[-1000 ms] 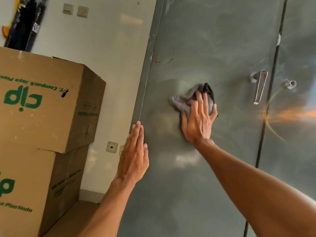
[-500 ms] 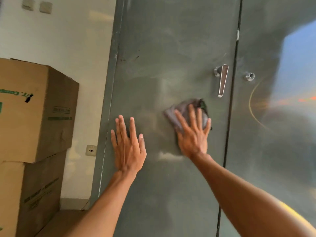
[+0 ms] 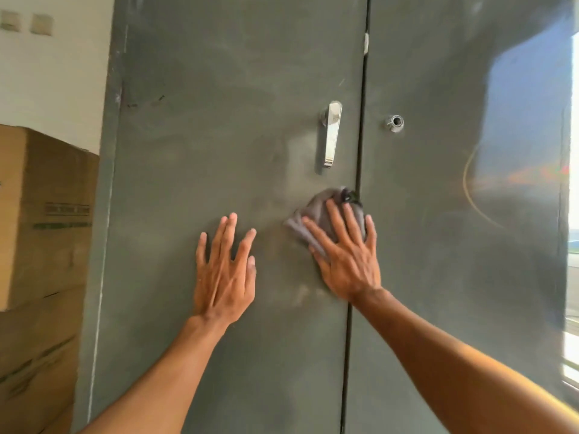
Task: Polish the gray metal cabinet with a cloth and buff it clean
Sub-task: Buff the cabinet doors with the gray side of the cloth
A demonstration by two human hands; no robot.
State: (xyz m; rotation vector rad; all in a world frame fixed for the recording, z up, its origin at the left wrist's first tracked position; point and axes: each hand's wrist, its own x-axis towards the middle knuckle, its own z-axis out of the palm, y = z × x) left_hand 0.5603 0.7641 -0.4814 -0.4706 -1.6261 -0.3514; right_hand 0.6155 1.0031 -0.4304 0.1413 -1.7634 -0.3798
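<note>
Gray cabinet (image 3: 235,89): filled centre frame.
Cloth (image 3: 315,208): was pressed flat beneath right grip (image 3: 347,261), fingers straight and spread.
Left grip (image 3: 224,270): was laid flat on cabinet, fingers straight, nothing held.

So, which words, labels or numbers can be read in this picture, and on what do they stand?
On the upper cardboard box: a framed dark label and a green line, too blurred to read.
On the lower cardboard box: green print, too blurred to read.
On the gray metal cabinet and its handle: no text visible.
</note>
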